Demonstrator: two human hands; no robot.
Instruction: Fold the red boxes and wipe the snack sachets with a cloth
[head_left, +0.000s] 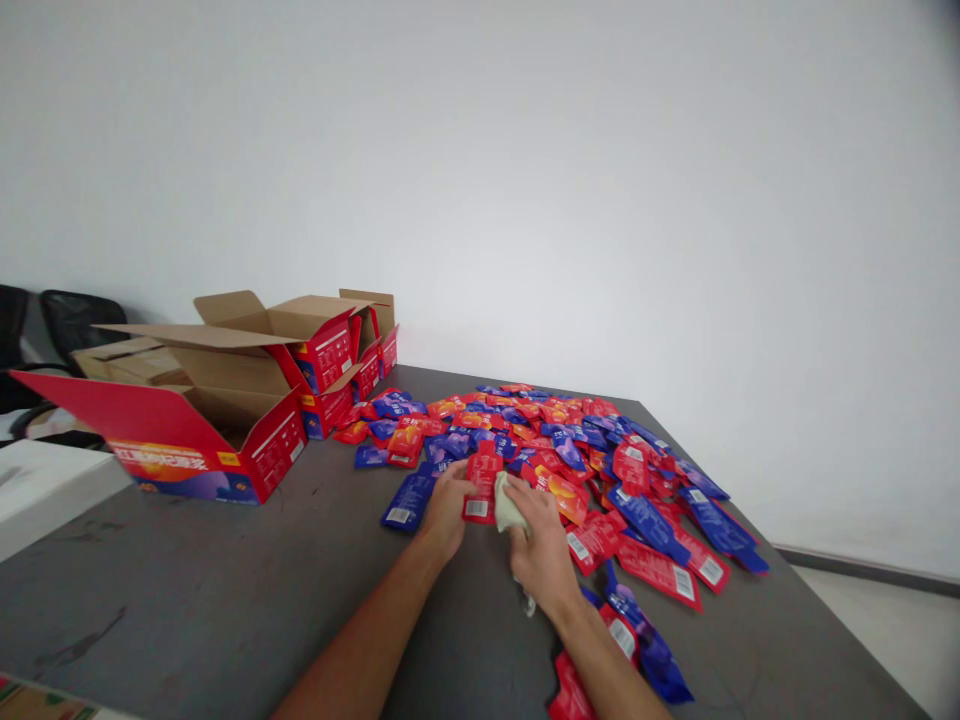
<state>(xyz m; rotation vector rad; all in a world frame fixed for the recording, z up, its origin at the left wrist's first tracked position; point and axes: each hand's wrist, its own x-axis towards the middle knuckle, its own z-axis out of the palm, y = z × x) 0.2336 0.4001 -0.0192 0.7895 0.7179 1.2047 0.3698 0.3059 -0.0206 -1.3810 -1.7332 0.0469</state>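
Note:
My left hand (448, 508) grips the left edge of a red pouch (481, 482), its barcode end toward me. In my right hand (541, 545) is a bunched pale cloth (508, 508), which lies against the pouch's right side; a loose end of it hangs below my fingers. A blue pouch (409, 502) lies on the table just left of my left hand. Beyond both hands spreads a heap of red and blue pouches (555, 440). Several more, among them a blue pouch (649, 640), lie beside and partly behind my right forearm.
An open red carton (277, 455) stands on the dark table (225, 590) at the left, with more open cartons (330, 350) behind it. A white box (52, 490) is at the far left edge. Black chairs (79, 320) stand beyond, and a white wall (525, 200) rises behind.

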